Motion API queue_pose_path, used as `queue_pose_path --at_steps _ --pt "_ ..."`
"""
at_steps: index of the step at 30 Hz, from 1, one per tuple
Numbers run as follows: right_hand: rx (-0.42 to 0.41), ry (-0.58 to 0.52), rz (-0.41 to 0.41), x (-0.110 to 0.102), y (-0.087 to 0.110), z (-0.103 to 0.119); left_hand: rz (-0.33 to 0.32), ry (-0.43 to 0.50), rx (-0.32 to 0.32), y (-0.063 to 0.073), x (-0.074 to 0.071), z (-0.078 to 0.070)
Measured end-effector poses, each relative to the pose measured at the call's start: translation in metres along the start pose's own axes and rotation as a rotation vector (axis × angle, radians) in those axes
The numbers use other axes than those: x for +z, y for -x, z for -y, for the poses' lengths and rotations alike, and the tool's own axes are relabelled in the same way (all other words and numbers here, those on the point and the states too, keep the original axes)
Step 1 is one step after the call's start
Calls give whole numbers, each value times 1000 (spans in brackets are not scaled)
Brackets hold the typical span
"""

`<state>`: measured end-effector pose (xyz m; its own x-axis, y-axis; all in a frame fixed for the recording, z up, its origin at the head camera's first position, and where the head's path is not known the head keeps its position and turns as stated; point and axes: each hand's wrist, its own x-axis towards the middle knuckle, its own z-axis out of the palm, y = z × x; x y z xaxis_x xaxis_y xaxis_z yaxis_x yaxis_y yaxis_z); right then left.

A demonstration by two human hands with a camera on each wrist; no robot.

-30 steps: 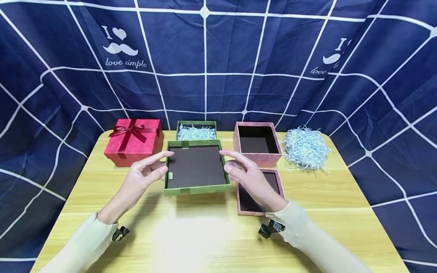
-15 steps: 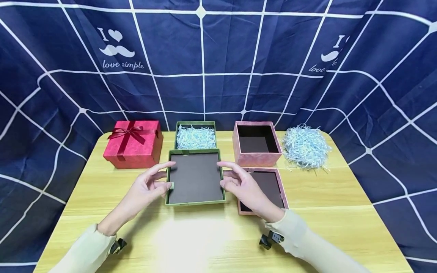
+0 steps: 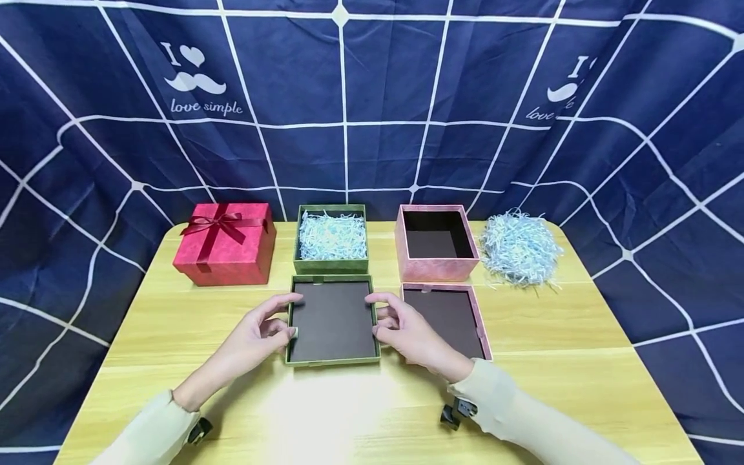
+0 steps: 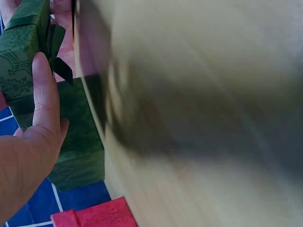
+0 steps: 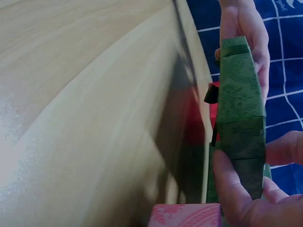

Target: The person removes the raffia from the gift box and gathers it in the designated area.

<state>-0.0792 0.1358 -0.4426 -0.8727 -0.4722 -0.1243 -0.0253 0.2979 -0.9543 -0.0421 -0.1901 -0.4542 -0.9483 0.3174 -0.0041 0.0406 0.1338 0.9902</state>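
Observation:
My left hand [image 3: 250, 342] and right hand [image 3: 415, 339] pinch opposite sides of a green box lid [image 3: 334, 320]. The lid is turned upside down, its dark inside facing up. Patterned green lid walls [image 4: 18, 61] and a dark green ribbon bow [image 4: 59, 52] beneath show in the left wrist view, with the lid held above the table. Just behind it stands the green box [image 3: 331, 266], filled with pale blue shredded paper [image 3: 332, 236]. In the right wrist view, thumb and fingers grip the lid's side [image 5: 241, 90].
A red gift box [image 3: 232, 248] with a bow stands at the back left. To the right are an open pink box [image 3: 440, 270], its upturned lid [image 3: 444, 316] in front, and a shredded-paper pile [image 3: 520, 248]. A blue grid cloth [image 3: 383, 77] surrounds the wooden table [image 3: 552, 381].
Both hands have brought the green lid toward me and lower, away from the green box. More of that box and its shredded paper now shows. The grip is unchanged.

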Motion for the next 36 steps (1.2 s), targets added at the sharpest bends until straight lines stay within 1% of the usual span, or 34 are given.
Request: queue_pose_path --at_steps 3,7,10,15,18,23,30,36 --pt "31 33 -2 2 -3 -2 2 5 -14 1 2 5" --pt "52 149 -27 5 -6 -2 8 -32 -57 -1 4 9" --pt "64 222 -27 5 -7 -2 21 -57 -95 -4 4 13" --pt "85 253 -20 7 -9 -2 17 -62 -130 -7 4 19" --pt "81 265 -8 10 -12 -2 7 -76 -136 -8 4 21" --pt "68 281 15 13 -14 -2 2 -101 -123 -9 5 23" --pt "59 339 33 15 -13 -2 -23 -141 -117 -8 8 26" --pt "78 397 18 21 -6 5 -16 -124 -108 -5 6 26"
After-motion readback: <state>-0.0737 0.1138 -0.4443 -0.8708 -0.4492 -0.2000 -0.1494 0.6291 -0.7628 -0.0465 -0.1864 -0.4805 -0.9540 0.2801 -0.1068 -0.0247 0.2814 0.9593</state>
